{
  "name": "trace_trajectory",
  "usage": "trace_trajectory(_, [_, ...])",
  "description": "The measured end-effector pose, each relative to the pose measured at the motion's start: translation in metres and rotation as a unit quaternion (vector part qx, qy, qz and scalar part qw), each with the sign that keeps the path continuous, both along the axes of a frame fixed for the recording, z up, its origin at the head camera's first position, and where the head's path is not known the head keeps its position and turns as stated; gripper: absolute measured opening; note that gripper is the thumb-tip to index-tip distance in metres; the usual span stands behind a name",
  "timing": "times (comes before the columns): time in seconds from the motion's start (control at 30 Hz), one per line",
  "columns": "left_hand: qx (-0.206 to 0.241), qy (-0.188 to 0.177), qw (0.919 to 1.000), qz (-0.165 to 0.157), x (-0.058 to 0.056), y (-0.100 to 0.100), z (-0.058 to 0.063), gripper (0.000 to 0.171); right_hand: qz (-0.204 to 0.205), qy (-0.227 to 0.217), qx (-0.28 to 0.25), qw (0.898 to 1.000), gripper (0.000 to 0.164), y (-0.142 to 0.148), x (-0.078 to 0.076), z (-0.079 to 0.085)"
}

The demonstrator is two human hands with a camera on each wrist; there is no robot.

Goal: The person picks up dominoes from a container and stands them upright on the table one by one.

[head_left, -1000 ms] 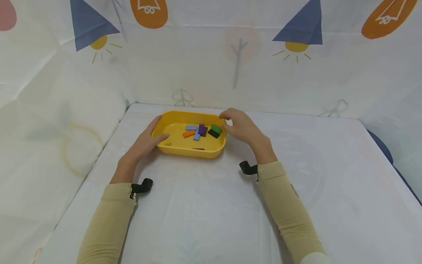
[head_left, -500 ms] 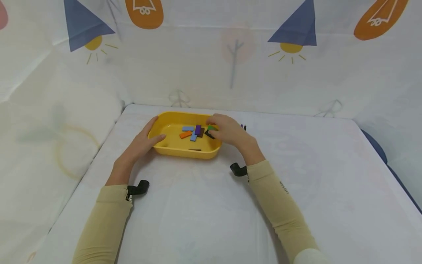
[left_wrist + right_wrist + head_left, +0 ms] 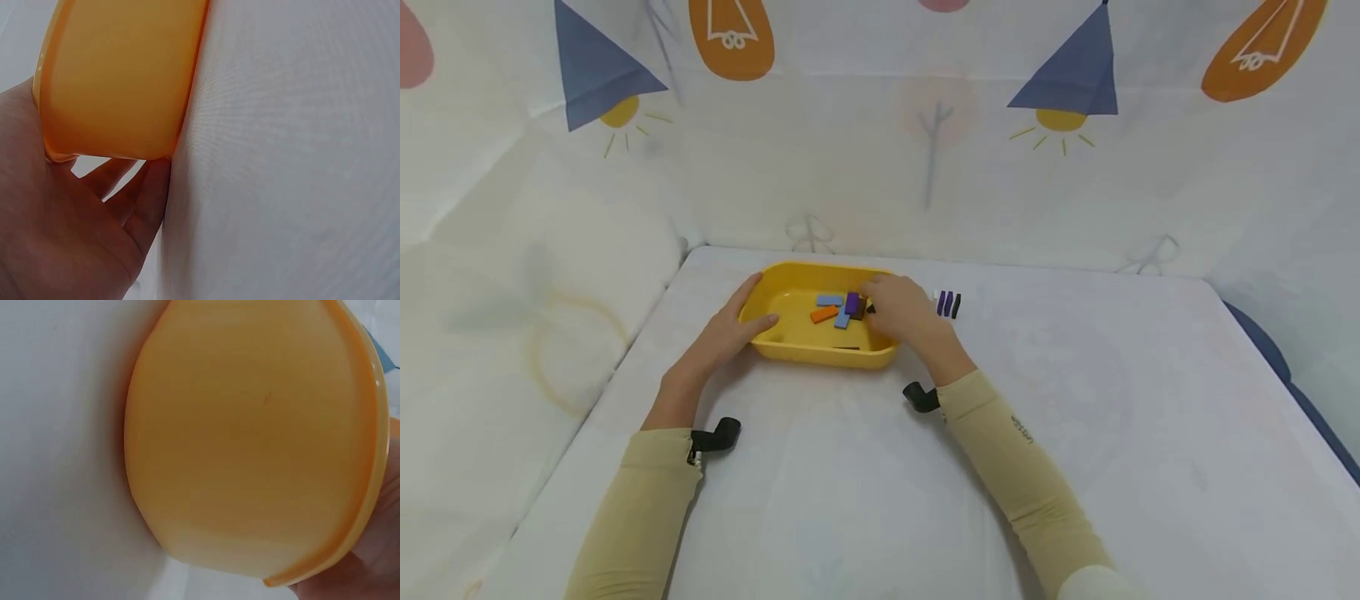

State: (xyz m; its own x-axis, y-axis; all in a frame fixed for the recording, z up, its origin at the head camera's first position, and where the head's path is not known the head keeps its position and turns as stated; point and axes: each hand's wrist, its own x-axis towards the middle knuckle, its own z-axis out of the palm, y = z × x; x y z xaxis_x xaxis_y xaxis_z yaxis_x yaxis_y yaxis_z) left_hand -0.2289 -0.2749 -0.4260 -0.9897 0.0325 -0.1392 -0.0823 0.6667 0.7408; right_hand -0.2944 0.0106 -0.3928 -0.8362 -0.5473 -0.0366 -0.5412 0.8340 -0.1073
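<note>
In the head view a yellow tray stands on the table. My left hand grips its left end, thumb over the rim and fingers along the outside; the left wrist view shows those fingers against the tray's end wall. My right hand reaches over the right rim, its fingertips down among small flat blocks. Left of them lie an orange block, a light blue block, another light blue block, a purple block and a dark brown block. The right fingertips are largely hidden.
Just right of the tray several thin blocks stand in a row: purple ones and a black block, with a white one partly behind my right hand. A thin dark piece lies by the tray's near wall. Printed cloth hangs behind the table.
My right hand has moved left from the tray's right rim into the tray, covering the green block and most of the black one. The row of thin blocks beside the tray has come into view.
</note>
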Motion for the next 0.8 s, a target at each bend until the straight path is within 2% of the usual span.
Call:
trace_trajectory(0.4, [0.006,0.007,0.9999,0.003,0.0032,0.0002,-0.0019,0.086,0.01,0.018,0.043,0.999,0.032,-0.0082,0.0065,-0.0061])
trace_trajectory(0.8, [0.007,0.019,0.9998,0.003,0.0018,0.0029,-0.0048,0.084,0.018,-0.001,0.011,1.0,0.029,-0.0024,0.008,-0.0071])
